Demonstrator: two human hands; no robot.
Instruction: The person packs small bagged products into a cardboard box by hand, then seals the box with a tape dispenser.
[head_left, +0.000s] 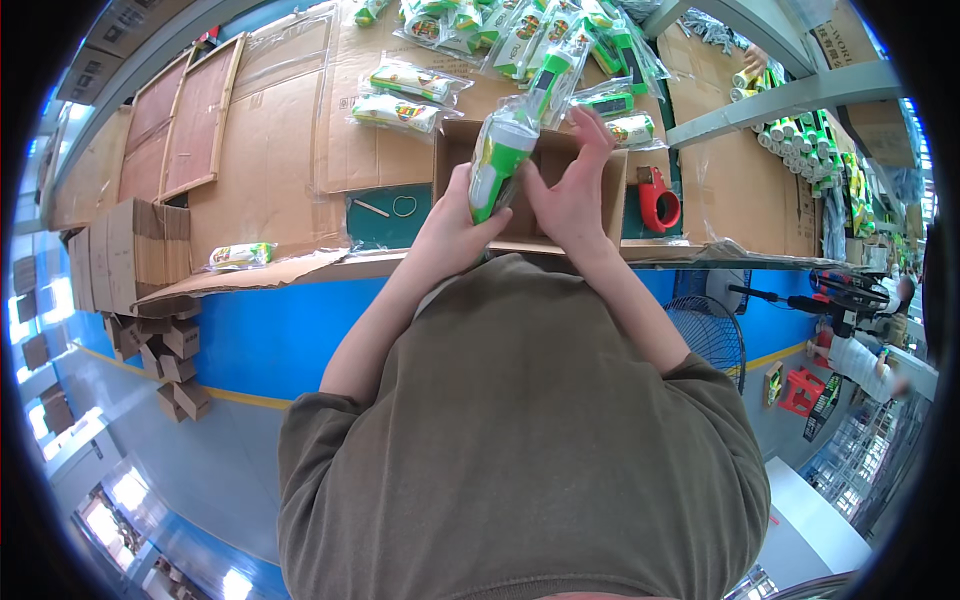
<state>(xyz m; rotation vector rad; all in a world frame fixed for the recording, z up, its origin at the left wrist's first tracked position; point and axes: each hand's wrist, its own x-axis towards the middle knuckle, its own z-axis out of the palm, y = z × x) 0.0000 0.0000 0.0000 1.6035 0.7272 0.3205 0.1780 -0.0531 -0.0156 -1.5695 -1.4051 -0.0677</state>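
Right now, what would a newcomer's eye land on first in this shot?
Dead centre, the left hand and right hand hold a green and white bagged item upright over an open cardboard box on the cardboard-covered table. Beyond the box lies a heap of similar bagged items, and a red tape dispenser sits just right of it. Stacked flat cartons stand at the table's left end.

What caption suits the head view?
Both hands hold a green-and-white bagged item over an open cardboard box.
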